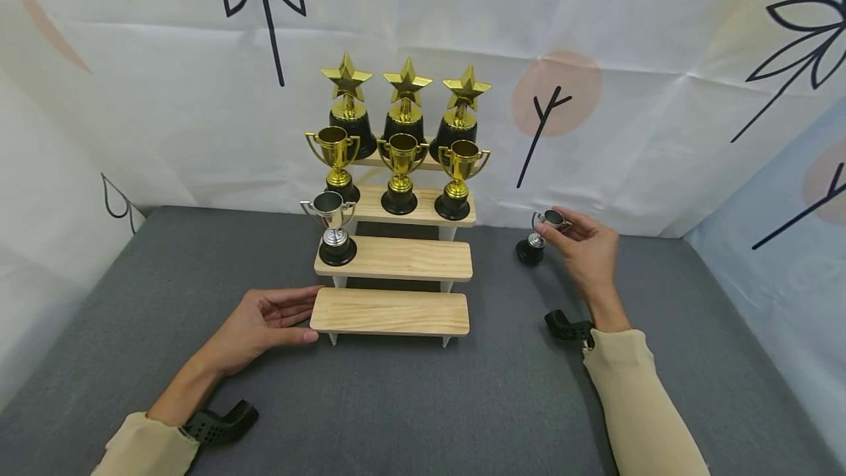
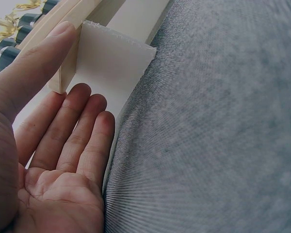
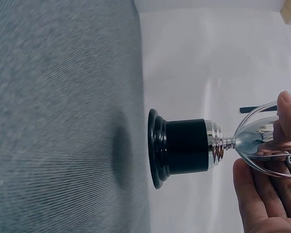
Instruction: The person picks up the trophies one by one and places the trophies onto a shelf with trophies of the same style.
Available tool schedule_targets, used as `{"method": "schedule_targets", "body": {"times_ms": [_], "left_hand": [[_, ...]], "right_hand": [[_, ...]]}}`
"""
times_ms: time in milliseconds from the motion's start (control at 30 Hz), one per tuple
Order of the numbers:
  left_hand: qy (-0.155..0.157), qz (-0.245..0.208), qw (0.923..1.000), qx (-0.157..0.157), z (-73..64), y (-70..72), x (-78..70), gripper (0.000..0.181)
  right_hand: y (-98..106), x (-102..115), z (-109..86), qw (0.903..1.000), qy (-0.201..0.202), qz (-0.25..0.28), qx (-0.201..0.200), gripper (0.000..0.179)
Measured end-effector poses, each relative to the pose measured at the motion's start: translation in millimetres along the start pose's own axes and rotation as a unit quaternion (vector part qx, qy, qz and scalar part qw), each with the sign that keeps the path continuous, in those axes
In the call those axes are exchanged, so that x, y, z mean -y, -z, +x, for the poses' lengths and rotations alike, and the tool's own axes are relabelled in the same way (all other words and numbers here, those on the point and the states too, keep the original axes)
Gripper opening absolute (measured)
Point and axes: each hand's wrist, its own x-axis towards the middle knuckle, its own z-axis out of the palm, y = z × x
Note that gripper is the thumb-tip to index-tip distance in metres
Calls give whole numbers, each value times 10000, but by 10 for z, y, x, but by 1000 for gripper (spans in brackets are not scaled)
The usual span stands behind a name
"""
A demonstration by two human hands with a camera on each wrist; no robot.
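My right hand point(image 1: 581, 244) pinches a silver trophy cup point(image 3: 186, 145) by its bowl, to the right of the wooden stepped stand. In the right wrist view its black base hangs just off the grey cloth, with a shadow beside it. My left hand point(image 1: 267, 325) is at the left end of the bottom shelf point(image 1: 390, 312), fingers extended and thumb near the shelf's front corner. In the left wrist view the fingertips lie by the shelf end and its white support point(image 2: 114, 58). Another silver trophy cup point(image 1: 335, 230) stands at the left of the second shelf point(image 1: 410, 259).
Three gold trophy cups point(image 1: 400, 167) stand on the third shelf. Behind them, three gold star trophies point(image 1: 407, 101) occupy the top shelf. A white patterned cloth point(image 1: 449, 6) hangs behind the grey table point(image 1: 218, 255). Dark bands point(image 1: 225, 424) circle both wrists.
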Motion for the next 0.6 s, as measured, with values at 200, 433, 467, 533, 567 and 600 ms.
{"method": "schedule_targets", "body": {"times_ms": [200, 433, 467, 533, 567, 600], "left_hand": [[10, 9, 10000, -13, -1, -1, -4, 68], [-14, -28, 10000, 16, 0, 5, -1, 68], [-20, -36, 10000, 21, 1, 5, 0, 68], [-27, -41, 10000, 31, 1, 5, 3, 68], [-29, -45, 10000, 30, 2, 5, 4, 68], [-29, -43, 10000, 31, 2, 4, 5, 68]], "right_hand": [[-5, 112, -18, 9996, 160, 220, -21, 46], [-20, 276, -50, 9967, 421, 694, 12, 42], [-21, 300, -55, 9962, 444, 751, 3, 41], [-18, 348, -64, 9952, 525, 826, 2, 39], [-17, 373, -70, 9945, 561, 889, 14, 38], [-15, 397, -76, 9939, 599, 929, 30, 37]]}}
